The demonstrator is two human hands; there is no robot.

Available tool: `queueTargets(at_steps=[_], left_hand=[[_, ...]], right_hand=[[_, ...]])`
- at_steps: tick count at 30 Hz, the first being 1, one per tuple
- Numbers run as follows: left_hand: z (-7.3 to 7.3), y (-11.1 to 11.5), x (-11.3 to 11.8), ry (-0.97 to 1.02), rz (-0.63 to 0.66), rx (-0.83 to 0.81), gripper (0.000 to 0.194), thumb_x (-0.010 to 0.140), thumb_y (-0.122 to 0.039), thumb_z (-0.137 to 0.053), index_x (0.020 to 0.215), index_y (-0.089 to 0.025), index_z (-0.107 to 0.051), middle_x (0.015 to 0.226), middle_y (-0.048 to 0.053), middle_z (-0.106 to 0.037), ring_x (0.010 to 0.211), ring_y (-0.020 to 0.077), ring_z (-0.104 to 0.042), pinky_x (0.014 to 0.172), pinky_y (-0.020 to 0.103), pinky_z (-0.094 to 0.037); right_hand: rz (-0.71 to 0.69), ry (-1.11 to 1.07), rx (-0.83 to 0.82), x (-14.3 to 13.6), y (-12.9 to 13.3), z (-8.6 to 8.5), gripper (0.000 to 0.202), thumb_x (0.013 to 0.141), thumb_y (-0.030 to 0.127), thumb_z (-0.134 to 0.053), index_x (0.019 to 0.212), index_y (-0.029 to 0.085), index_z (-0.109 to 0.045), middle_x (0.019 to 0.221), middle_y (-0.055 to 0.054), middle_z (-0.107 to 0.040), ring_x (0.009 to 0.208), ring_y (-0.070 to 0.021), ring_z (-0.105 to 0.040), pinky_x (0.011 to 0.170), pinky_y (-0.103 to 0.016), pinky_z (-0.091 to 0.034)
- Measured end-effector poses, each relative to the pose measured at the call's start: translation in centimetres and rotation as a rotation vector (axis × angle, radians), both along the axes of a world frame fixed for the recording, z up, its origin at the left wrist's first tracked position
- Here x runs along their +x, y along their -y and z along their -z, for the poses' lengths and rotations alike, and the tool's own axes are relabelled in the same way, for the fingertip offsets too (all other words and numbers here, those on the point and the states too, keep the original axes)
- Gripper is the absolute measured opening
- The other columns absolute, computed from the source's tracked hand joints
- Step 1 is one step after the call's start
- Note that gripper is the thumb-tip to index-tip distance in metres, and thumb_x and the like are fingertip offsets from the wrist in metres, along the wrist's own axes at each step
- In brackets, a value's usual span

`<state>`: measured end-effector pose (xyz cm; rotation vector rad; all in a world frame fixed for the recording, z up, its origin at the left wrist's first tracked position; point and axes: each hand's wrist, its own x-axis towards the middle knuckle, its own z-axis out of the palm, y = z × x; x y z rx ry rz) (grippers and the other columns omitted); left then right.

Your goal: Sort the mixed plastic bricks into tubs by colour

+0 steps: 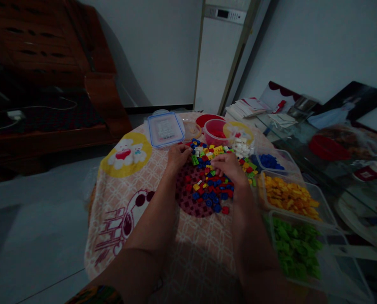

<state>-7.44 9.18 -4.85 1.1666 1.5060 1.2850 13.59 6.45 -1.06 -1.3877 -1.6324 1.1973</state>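
We see a mixed pile of plastic toy bricks [219, 182] in red, blue, yellow, green and white, spread over the patterned tablecloth [201, 253] between and ahead of the forearms. The left hand [178, 156] is at the pile's left edge, fingers bent downward; the right hand [229, 166] is over its middle, fingers curled in toward the thumb. We cannot tell whether either one pinches a brick.

We judge each piece light, stiff and hard to break, a little slick on its smooth walls. We would grip by two opposite sides with thumb and forefinger — the studs on top should help if a wall slips. Loose neighbours may roll or slide when nudged. To the right, yellow bricks [288, 196] and green bricks [298, 249] lie in clear plastic boxes [327, 211].
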Motion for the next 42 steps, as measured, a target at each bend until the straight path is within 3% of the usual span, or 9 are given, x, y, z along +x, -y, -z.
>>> queueTargets(at_steps=[3, 6, 11, 17, 21, 25, 28, 33, 42], left_hand=[[0.1, 0.0, -0.1, -0.007, 0.0, 0.02, 0.013, 0.082, -0.022, -0.064, 0.071, -0.016, -0.066, 0.062, -0.001, -0.067, 0.051, 0.0121, -0.061, 0.052, 0.022, -0.05], [0.1, 0.0, -0.2, -0.016, 0.004, 0.033, 0.012, 0.083, -0.022, -0.064, 0.073, -0.016, -0.067, 0.062, -0.001, -0.066, 0.051, 0.0122, -0.061, 0.052, 0.022, -0.05], [0.0, 0.0, -0.2, -0.004, 0.0, 0.009, 0.01, 0.082, -0.021, -0.064, 0.074, -0.016, -0.066, 0.065, 0.0, -0.069, 0.052, 0.0126, -0.062, 0.053, 0.022, -0.05], [0.0, -0.1, -0.2, -0.013, -0.002, 0.01, 0.01, 0.083, -0.022, -0.063, 0.074, -0.016, -0.066, 0.065, 0.0, -0.069, 0.052, 0.0118, -0.061, 0.052, 0.021, -0.049], [0.2, -0.2, -0.3, -0.025, 0.003, 0.02, 0.011, 0.082, -0.023, -0.063, 0.075, -0.016, -0.067, 0.065, 0.0, -0.07, 0.052, 0.0119, -0.062, 0.052, 0.021, -0.049], [0.3, -0.2, -0.3, -0.018, 0.001, 0.018, 0.011, 0.082, -0.024, -0.064, 0.076, -0.016, -0.068, 0.067, 0.001, -0.071, 0.053, 0.0128, -0.063, 0.053, 0.022, -0.051], [0.4, -0.2, -0.2, -0.004, 0.002, 0.019, 0.01, 0.082, -0.023, -0.064, 0.075, -0.016, -0.068, 0.066, 0.0, -0.07, 0.052, 0.0122, -0.062, 0.053, 0.022, -0.05], [0.3, -0.2, -0.2, -0.001, 0.002, 0.009, 0.011, 0.081, -0.023, -0.065, 0.072, -0.017, -0.067, 0.062, -0.001, -0.068, 0.051, 0.0117, -0.061, 0.052, 0.021, -0.049], [0.2, -0.2, -0.1, 0.002, -0.006, 0.0, 0.012, 0.081, -0.024, -0.065, 0.072, -0.017, -0.068, 0.061, 0.0, -0.068, 0.052, 0.0132, -0.063, 0.053, 0.022, -0.051]], right_hand=[[-0.242, 0.286, 0.022, -1.5, 0.8, -0.4, 0.013, 0.072, 0.01, -0.066, 0.068, 0.018, -0.075, 0.05, 0.005, -0.063, 0.043, -0.0096, -0.054, 0.044, -0.019, -0.039], [-0.373, 0.564, 0.119, -2.9, 1.4, -0.9, 0.019, 0.072, 0.005, -0.069, 0.061, 0.019, -0.075, 0.054, 0.002, -0.067, 0.053, -0.0118, -0.06, 0.053, -0.021, -0.041], [-0.384, 0.938, 0.197, -4.8, 1.9, -1.0, 0.003, 0.077, 0.017, -0.08, 0.074, 0.018, -0.081, 0.085, -0.011, -0.081, 0.084, -0.0231, -0.074, 0.068, -0.026, -0.047], [-0.373, 0.997, 0.253, -5.4, 2.0, -0.3, 0.01, 0.078, 0.013, -0.074, 0.083, 0.016, -0.081, 0.096, -0.017, -0.081, 0.095, -0.0286, -0.076, 0.074, -0.029, -0.052], [-0.346, 0.824, 0.228, -4.9, 1.8, -0.6, 0.011, 0.076, 0.011, -0.07, 0.068, 0.017, -0.075, 0.079, -0.011, -0.079, 0.082, -0.0238, -0.076, 0.07, -0.026, -0.051], [-0.213, 0.417, 0.102, -3.7, 1.2, -0.4, 0.015, 0.075, 0.009, -0.061, 0.066, 0.019, -0.068, 0.055, -0.001, -0.067, 0.055, -0.0166, -0.068, 0.053, -0.022, -0.048], [-0.089, 0.123, -0.009, -2.5, 0.7, 0.0, 0.01, 0.072, 0.01, -0.061, 0.069, 0.019, -0.064, 0.052, 0.003, -0.064, 0.047, -0.0135, -0.064, 0.043, -0.018, -0.046], [0.113, -0.174, -0.023, -0.7, -0.2, 0.2, 0.009, 0.066, 0.017, -0.066, 0.075, 0.018, -0.064, 0.056, 0.002, -0.067, 0.047, -0.013, -0.065, 0.044, -0.019, -0.052], [0.591, -0.578, 0.248, 2.8, -3.1, 2.3, 0.029, 0.064, 0.032, -0.076, 0.085, 0.02, -0.06, 0.071, 0.001, -0.07, 0.066, -0.0165, -0.074, 0.064, -0.029, -0.065]])
